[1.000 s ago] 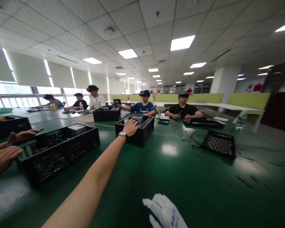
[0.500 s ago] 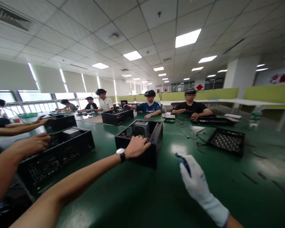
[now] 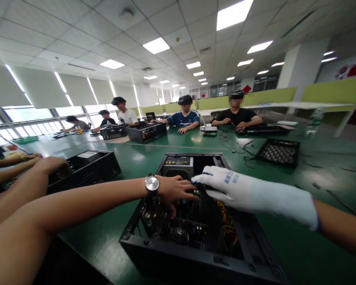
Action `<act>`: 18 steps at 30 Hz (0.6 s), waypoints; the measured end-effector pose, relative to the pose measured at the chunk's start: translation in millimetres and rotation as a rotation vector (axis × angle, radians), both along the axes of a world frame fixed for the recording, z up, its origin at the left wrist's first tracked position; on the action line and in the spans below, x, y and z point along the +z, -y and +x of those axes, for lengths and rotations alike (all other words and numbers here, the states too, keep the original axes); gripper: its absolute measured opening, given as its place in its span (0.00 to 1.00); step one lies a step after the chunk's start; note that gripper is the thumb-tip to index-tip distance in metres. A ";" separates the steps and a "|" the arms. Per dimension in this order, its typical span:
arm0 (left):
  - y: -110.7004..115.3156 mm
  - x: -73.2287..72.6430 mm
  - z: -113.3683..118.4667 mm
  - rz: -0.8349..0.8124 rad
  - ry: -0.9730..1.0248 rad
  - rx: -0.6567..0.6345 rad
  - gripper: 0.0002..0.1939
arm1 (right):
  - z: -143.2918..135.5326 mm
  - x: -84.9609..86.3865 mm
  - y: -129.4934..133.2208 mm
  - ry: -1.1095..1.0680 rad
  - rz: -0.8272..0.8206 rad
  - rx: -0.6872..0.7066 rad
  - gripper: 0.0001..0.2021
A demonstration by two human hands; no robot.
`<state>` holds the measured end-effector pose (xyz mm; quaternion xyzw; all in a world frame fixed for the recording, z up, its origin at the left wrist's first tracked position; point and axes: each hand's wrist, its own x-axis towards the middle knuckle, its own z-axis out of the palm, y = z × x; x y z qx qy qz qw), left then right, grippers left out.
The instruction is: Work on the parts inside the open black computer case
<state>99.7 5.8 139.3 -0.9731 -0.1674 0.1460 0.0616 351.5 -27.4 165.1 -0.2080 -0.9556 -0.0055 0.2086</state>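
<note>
An open black computer case lies on its side on the green table in front of me. Inside it are a power supply, a dark circuit board with a round fan or cooler, and a bundle of coloured wires. My bare left hand, with a watch on the wrist, reaches over the case, fingers spread and pointing into it. My right hand, in a white glove, hovers above the case beside the left fingertips. Its fingers point left and stand apart; nothing shows in them, though the palm side is hidden.
Another person's hand works in a second black case at left. Across the table sit a person in blue and one in black. A black tray-like part, loose cables and a bottle lie right.
The case is nearer, turned and seen more from above. My left hand has gone from its edge to over its inside; my gloved right hand has moved from the table to above it.
</note>
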 end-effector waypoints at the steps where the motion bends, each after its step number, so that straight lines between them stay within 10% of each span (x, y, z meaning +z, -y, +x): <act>1: -11.1 -9.0 -1.8 0.017 -0.040 -0.033 0.44 | -0.6 -3.0 -2.9 0.084 -0.006 0.001 0.18; 7: -32.9 -15.4 5.0 0.019 -0.103 0.007 0.41 | -17.8 -10.1 -23.3 0.401 -0.046 -0.069 0.17; 18: 37.4 69.6 -44.8 0.057 0.049 0.107 0.48 | -98.8 -57.5 -71.6 0.379 -0.198 -0.254 0.12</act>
